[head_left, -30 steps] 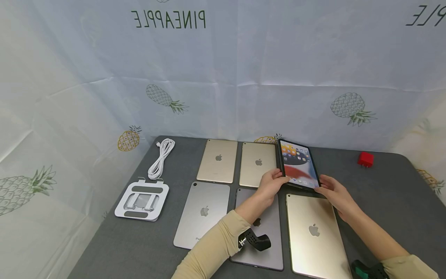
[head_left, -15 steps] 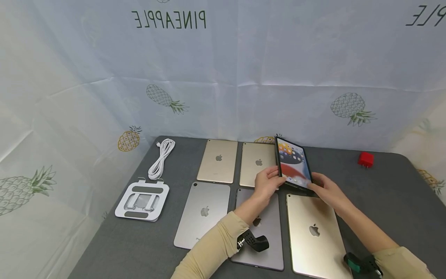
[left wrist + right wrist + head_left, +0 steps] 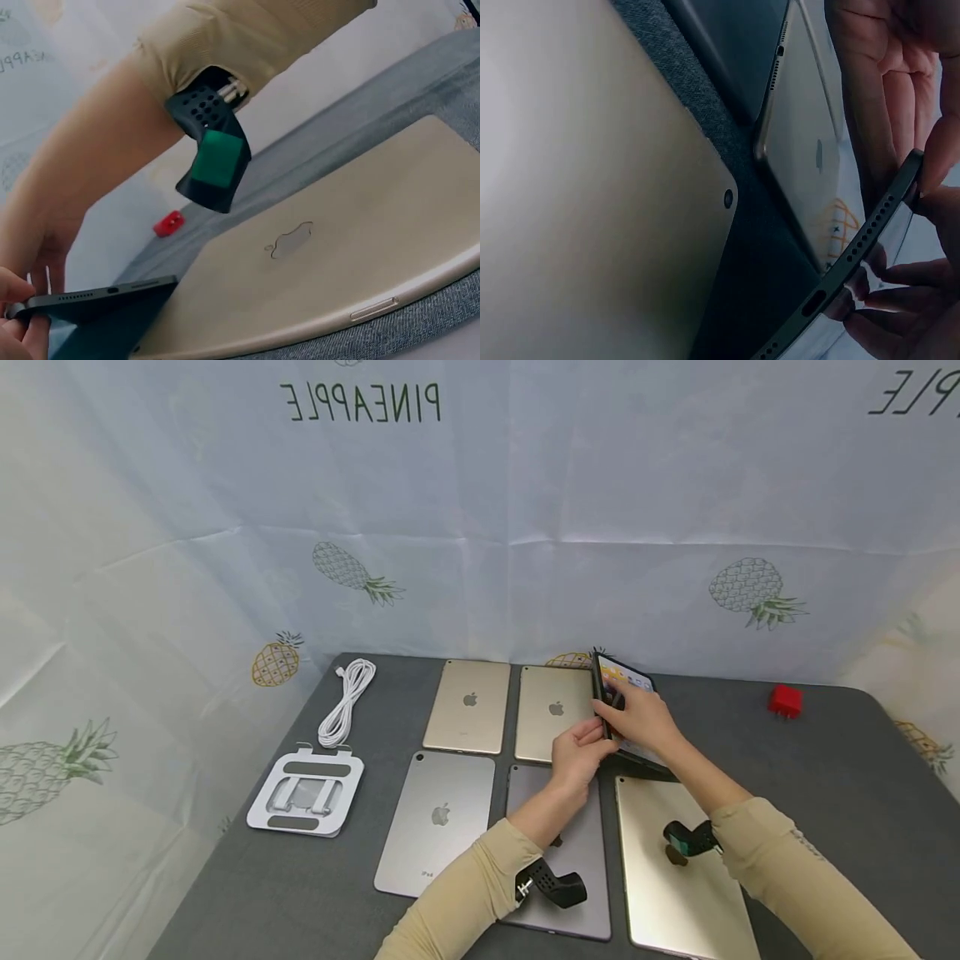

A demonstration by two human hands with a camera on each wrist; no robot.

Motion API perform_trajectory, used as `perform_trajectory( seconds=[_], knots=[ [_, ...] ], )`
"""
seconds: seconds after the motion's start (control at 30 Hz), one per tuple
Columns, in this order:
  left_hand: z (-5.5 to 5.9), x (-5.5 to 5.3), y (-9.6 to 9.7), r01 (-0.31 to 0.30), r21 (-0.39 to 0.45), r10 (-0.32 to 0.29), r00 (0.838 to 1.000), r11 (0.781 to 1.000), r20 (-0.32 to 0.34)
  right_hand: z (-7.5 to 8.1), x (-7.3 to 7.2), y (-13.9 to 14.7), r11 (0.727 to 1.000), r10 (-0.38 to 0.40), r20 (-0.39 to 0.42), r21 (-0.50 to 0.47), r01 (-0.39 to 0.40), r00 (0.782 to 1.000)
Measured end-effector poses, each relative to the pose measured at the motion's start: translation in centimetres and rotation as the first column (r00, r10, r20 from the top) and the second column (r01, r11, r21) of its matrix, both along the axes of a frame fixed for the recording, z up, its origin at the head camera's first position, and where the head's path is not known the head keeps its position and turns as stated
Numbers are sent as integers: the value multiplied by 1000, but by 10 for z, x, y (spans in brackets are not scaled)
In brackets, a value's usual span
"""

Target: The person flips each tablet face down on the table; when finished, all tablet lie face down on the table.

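A tablet with a dark edge and a lit screen (image 3: 630,673) is tilted up at the back of the table, right of centre. My left hand (image 3: 576,758) grips its near left corner, thumb in front and fingers behind. Over the screen lies my right hand (image 3: 643,720), its thumb near the left edge and its fingertips at the glass. The right wrist view shows the right fingers (image 3: 900,300) bent and close to the screen, with their reflections. In the left wrist view, the tablet's port edge (image 3: 112,291) runs out from the gripping fingers.
A gold tablet (image 3: 667,910) lies face down nearest my right forearm. More face-down tablets lie left, including a silver one (image 3: 427,835) and a gold one (image 3: 471,693). A white cable (image 3: 347,702), a folded white stand (image 3: 306,792) and a red charger (image 3: 785,701) lie around.
The tablet has shifted slightly left and back. My right hand has let go of its near right corner and moved up and left over the screen. The left hand keeps its grip.
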State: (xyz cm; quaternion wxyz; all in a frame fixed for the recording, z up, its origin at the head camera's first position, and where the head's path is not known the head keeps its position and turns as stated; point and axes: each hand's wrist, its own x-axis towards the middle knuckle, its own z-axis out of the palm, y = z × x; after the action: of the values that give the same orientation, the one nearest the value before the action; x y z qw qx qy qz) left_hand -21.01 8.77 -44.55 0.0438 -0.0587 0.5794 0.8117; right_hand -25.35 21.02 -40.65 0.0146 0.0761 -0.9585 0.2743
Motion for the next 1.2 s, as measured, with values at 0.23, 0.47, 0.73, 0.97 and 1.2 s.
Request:
perform_trajectory(
  seconds=[0.23,0.47,0.73,0.97,1.2],
  knots=[
    [5,1,1,-16,-32,15,999,999,-29,8,-8,-3,1000,-6,-42,8,6,999],
    [20,3,-2,22,-157,-57,973,987,-224,20,-7,8,985,-52,-66,-170,41,996],
    [19,1,-5,-2,-449,-230,857,894,-462,25,0,18,927,-133,-26,-356,115,991],
    [6,6,-1,141,-587,-412,839,797,-357,21,7,36,883,-194,4,-434,177,981],
    [-10,4,4,210,-693,-464,863,689,-200,23,14,47,874,-226,-4,-443,201,974]
  ],
)
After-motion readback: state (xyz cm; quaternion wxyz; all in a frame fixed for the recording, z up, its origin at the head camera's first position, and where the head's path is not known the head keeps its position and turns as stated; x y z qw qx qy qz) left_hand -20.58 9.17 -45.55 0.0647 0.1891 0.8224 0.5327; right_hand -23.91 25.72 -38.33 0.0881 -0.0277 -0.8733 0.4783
